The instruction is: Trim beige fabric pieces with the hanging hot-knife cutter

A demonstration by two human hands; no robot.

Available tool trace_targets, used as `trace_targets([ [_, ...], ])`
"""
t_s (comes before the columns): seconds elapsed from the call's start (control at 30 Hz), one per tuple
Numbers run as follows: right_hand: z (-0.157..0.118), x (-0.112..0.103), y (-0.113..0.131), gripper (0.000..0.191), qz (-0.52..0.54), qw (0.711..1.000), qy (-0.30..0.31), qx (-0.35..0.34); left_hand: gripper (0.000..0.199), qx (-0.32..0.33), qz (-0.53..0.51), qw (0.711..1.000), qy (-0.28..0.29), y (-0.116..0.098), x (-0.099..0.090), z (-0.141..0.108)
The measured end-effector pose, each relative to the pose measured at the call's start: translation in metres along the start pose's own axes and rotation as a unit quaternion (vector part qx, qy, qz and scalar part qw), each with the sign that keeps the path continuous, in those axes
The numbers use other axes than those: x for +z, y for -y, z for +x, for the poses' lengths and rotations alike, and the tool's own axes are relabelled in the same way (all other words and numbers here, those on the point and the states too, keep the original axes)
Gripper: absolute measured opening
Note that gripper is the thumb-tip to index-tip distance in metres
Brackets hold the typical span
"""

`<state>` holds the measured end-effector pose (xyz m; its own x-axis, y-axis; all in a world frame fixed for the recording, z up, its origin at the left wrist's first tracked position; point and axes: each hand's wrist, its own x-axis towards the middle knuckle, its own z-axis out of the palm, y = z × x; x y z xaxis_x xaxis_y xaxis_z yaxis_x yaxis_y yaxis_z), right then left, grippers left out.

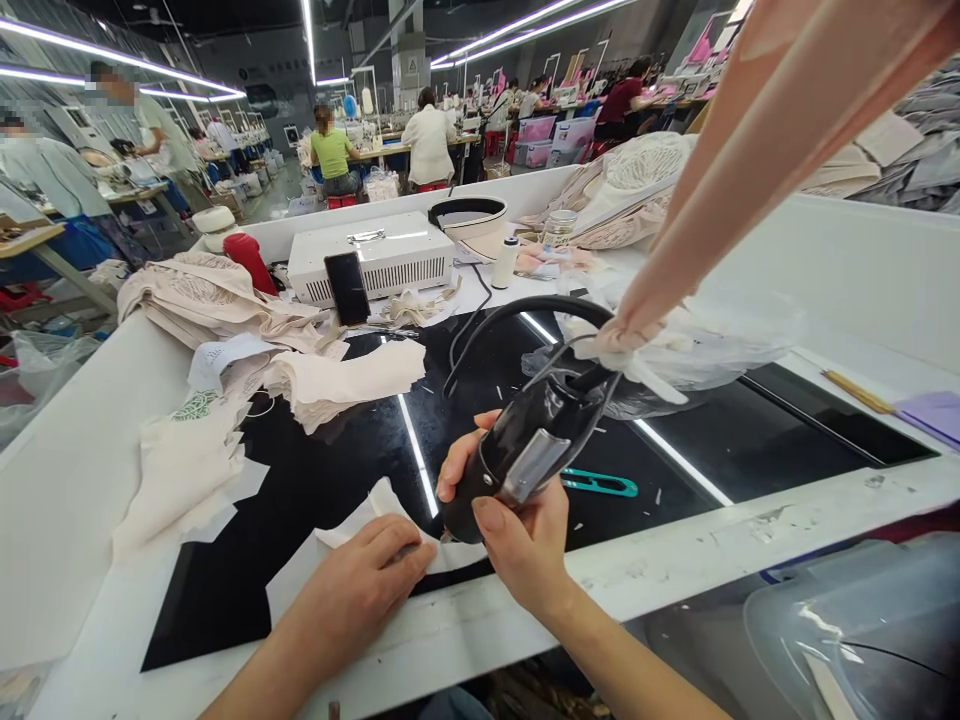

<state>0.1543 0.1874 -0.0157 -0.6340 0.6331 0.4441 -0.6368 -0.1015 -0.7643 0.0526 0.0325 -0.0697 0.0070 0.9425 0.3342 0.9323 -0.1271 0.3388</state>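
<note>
My right hand [525,540] is wrapped around a black corded hand tool [525,440] with a silver plate on its side. The tool's lower end points down at a white fabric piece [457,556] near the table's front edge; its tip is hidden. My left hand [367,570] presses on the same fabric, with fingers curled and held together on it. Behind the tool, a pink cloth strip [720,200] hangs from above and is knotted around its cable end. Teal thread snips [600,484] lie right of the tool on the black glossy panel [360,480].
Stacked cream fabric pieces [352,380] lie at the left, with more cloth [187,470] beside them. A white vented box [375,260], a phone [347,288] and a thread spool [506,262] stand behind. Clear plastic film [697,340] lies right. People sit at sewing tables beyond.
</note>
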Motion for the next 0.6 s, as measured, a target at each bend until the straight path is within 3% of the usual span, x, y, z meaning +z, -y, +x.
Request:
trace_targets([
  [0.6, 0.0069, 0.0063, -0.009, 0.033, -0.028, 0.999, -0.011, 0.019, 0.026, -0.012, -0.036, 0.999, 0.003, -0.0007, -0.0008, 0.0019],
])
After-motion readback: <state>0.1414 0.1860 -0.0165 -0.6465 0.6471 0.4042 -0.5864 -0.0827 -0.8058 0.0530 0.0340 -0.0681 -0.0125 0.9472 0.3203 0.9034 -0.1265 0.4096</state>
